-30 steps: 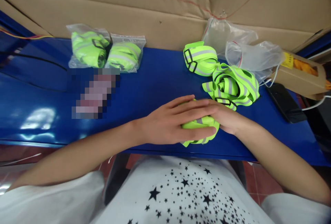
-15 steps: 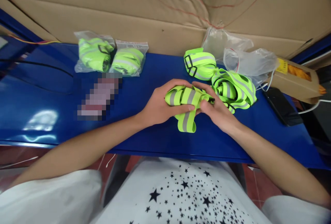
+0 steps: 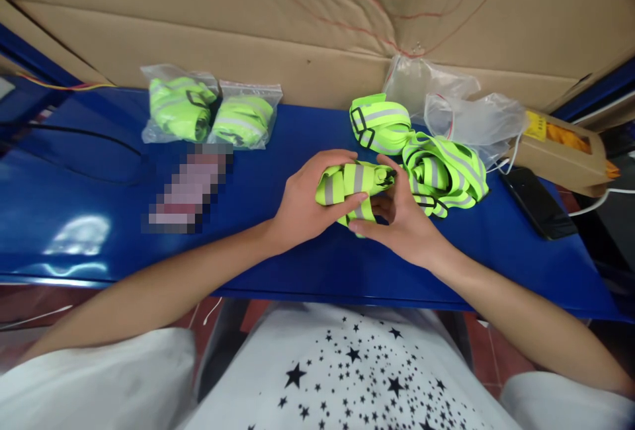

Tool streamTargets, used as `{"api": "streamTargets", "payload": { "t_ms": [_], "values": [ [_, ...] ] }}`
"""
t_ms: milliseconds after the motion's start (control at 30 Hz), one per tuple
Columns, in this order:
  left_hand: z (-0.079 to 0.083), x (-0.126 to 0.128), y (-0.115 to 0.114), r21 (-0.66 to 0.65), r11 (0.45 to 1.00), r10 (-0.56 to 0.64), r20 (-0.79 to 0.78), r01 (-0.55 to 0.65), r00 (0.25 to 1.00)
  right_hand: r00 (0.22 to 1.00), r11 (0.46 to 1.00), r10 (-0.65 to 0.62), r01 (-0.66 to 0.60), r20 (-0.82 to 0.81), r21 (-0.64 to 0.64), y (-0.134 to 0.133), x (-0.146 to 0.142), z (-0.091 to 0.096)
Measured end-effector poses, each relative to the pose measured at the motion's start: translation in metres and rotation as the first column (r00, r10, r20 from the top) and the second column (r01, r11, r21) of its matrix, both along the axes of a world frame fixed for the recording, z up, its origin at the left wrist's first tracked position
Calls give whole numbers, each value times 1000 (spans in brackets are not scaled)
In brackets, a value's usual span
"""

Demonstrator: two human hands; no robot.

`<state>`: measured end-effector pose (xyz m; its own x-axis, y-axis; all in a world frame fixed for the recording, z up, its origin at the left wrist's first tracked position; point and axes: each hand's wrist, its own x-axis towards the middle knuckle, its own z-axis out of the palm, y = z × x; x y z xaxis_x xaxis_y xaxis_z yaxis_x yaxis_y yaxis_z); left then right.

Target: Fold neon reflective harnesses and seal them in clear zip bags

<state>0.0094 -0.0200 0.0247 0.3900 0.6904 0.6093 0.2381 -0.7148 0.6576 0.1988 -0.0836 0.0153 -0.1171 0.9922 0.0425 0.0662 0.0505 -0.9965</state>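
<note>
A strap bundle (image 3: 353, 180), likely light, soft and best gripped around its middle, is held over the table (image 3: 297, 268) by the left hand (image 3: 306, 200), thumb pressed across the folds, while its lower loop is touched by the right hand (image 3: 411, 221), any pinch there being hidden.

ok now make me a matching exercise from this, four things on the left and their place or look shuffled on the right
1. strap bundle nearest the person
2. black phone
3. bagged strap bundles
4. cardboard box

A. at the back left of the blue table
B. yellow label on it, orange showing inside
C. between the left hand and the right hand
D. lying flat, dark screen up

Pairs: 1-C, 2-D, 3-A, 4-B
</note>
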Motion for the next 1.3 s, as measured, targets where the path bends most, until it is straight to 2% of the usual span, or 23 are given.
{"api": "streamTargets", "payload": {
  "t_ms": [67,133,200,267,367,467,567,600,633,667,700,733,767,800,833,867,967,1000,1100,1133,1200,1300],
  "values": [
    [2,-1,2,-128,992,3,-12,-5,1000,998,998,-32,29,57,53,5,5,-1],
    [3,-2,7,-304,952,-48,9,48,999,990,993,-76,65,115,95,8,9,-1],
    [2,-2,11,-469,870,-129,81,152,988,980,989,-107,88,165,118,9,11,2],
    [0,-2,12,-578,776,-189,167,251,968,978,987,-103,78,181,140,9,12,4],
    [-1,0,7,-648,687,-205,260,329,943,979,986,-78,48,188,160,8,14,3],
    [-1,4,-1,-709,611,-137,342,351,930,965,982,-54,5,258,189,10,18,3],
    [-1,7,-4,-747,547,-63,412,377,909,938,966,49,-131,343,222,15,27,12],
    [0,8,-3,-746,547,-48,425,379,904,929,958,62,-158,365,238,18,33,17],
    [0,8,-1,-739,562,-37,425,370,905,920,952,19,-136,391,274,21,41,23],
    [0,8,1,-729,590,-29,411,348,911,906,940,-88,-61,415,334,26,50,29],
    [1,7,4,-714,625,-22,387,315,922,854,899,-283,78,436,430,31,61,34],
    [1,6,6,-698,658,-17,360,282,933,736,811,-505,226,451,540,37,74,37],
    [1,6,8,-683,684,-17,334,255,943,576,705,-675,320,461,632,44,87,39],
    [0,5,8,-670,704,-26,308,236,951,424,631,-766,355,483,690,52,100,38],
    [0,4,9,-655,721,-42,284,226,958,308,602,-798,362,518,712,59,112,35],
    [-1,4,8,-638,736,-67,260,224,963,239,603,-797,370,555,706,65,122,31],
    [-2,3,2,-595,772,-142,181,223,973,231,680,-730,341,643,649,72,132,22],
    [-2,3,-1,-586,776,-165,166,232,972,240,681,-731,318,639,659,69,128,22],
    [1,2,-5,-572,769,-220,183,286,958,244,630,-774,202,585,750,51,100,31],
    [1,2,-5,-578,753,-234,210,313,949,259,627,-770,139,583,767,42,88,35],
    [2,2,-4,-604,712,-232,280,358,932,327,661,-702,-30,632,750,25,65,42],
    [2,4,0,-659,627,-175,401,416,899,418,682,-584,-212,696,700,9,44,41]
  ]
}}
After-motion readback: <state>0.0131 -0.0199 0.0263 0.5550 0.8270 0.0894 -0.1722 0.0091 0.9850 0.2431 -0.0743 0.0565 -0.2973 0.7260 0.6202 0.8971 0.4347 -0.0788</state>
